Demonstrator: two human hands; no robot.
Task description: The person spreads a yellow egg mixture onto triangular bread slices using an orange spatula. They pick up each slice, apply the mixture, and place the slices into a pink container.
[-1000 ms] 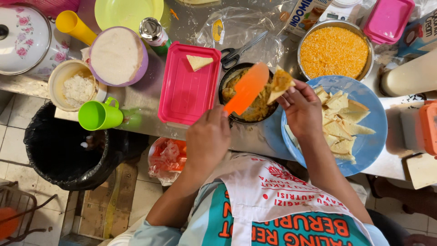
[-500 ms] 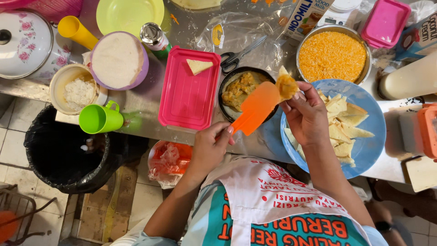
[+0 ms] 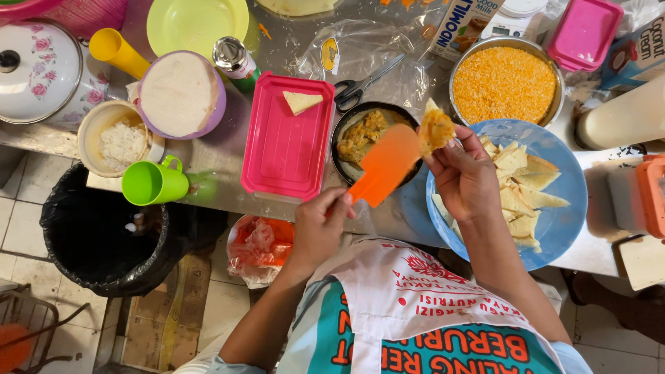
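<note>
as half a second ago, right hand [image 3: 464, 176] fingers pinching filled triangle [image 3: 436, 129], left hand [image 3: 318, 225] gripping spatula [image 3: 384, 166].

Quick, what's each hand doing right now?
Left hand: closed around the orange spatula.
Right hand: fingers pinching a filled bread triangle.

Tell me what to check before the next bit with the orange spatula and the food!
1. Left hand grips the orange spatula: ok.
2. Right hand pinches the coated piece: ok.
3. Spatula blade touches the piece: cannot tell.
4. Filling left in the black pan: ok.
5. Room in the pink tray, which holds one triangle: ok.
6. More triangles ready on the blue plate: ok.
</note>
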